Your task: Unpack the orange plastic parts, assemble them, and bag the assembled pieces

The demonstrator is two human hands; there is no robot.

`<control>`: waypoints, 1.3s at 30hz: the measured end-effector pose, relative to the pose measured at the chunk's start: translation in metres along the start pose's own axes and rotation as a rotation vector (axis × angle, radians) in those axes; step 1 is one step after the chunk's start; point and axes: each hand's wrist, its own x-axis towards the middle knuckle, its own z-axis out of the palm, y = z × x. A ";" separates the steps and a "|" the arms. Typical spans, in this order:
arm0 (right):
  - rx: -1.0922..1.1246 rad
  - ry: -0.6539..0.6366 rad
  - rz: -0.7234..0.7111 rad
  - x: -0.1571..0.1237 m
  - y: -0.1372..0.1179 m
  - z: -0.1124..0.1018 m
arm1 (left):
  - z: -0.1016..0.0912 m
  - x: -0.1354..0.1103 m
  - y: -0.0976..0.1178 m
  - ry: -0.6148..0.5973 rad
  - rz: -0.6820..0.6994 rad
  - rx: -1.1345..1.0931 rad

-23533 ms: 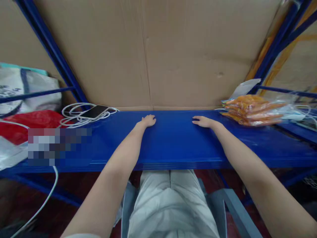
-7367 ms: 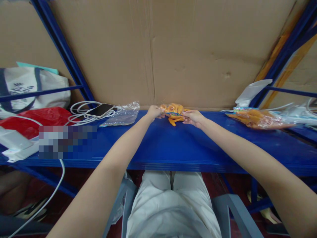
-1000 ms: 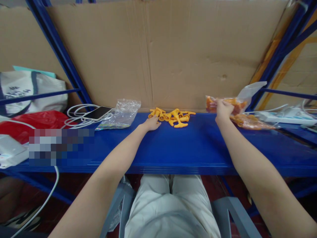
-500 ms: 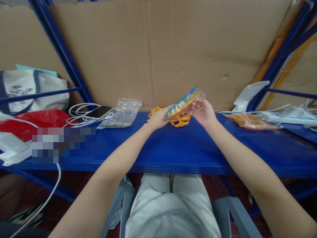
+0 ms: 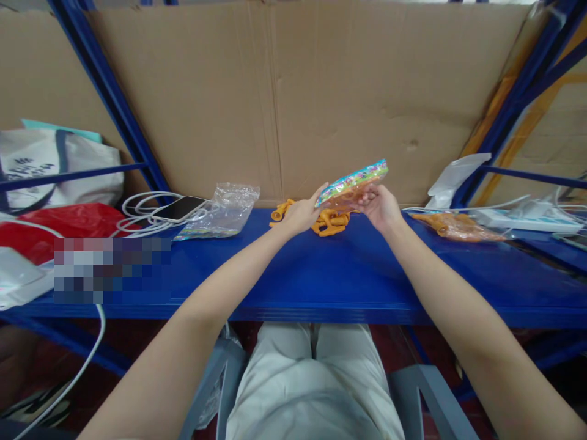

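Note:
Both my hands hold a clear packet of orange plastic parts (image 5: 351, 186) with a bright printed header card, tilted up to the right above the blue shelf (image 5: 321, 275). My left hand (image 5: 302, 214) grips its lower left end. My right hand (image 5: 380, 208) grips its underside on the right. Just below the packet, a loose pile of orange parts (image 5: 323, 221) lies on the shelf by the cardboard wall. An empty clear bag (image 5: 224, 211) lies left of the pile.
A phone (image 5: 178, 208) rests on coiled white cable at the back left, beside a red bag (image 5: 59, 223) and a white tote (image 5: 50, 165). More packets of orange parts (image 5: 454, 225) and a white power strip (image 5: 527, 220) lie right. Blue rack posts frame both sides.
A second ago my right hand was lifting a packet from the right-hand stack. It has carried it to the middle, and my left hand has come up off the shelf and gripped it too.

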 end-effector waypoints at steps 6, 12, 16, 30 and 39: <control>-0.021 0.136 -0.001 0.017 -0.011 -0.013 | 0.007 0.042 0.028 0.078 0.108 -0.281; -0.276 0.319 0.066 0.027 -0.032 -0.024 | 0.006 0.081 0.060 0.131 0.036 -0.492; -0.482 0.284 0.043 0.024 -0.054 -0.031 | -0.003 0.088 0.074 0.094 -0.068 -0.540; -0.646 0.330 -0.314 0.055 -0.063 -0.029 | -0.013 0.096 0.078 -0.074 -0.123 -0.867; -0.699 0.250 -0.509 0.077 -0.059 -0.034 | -0.020 0.095 0.064 -0.034 -0.136 -0.934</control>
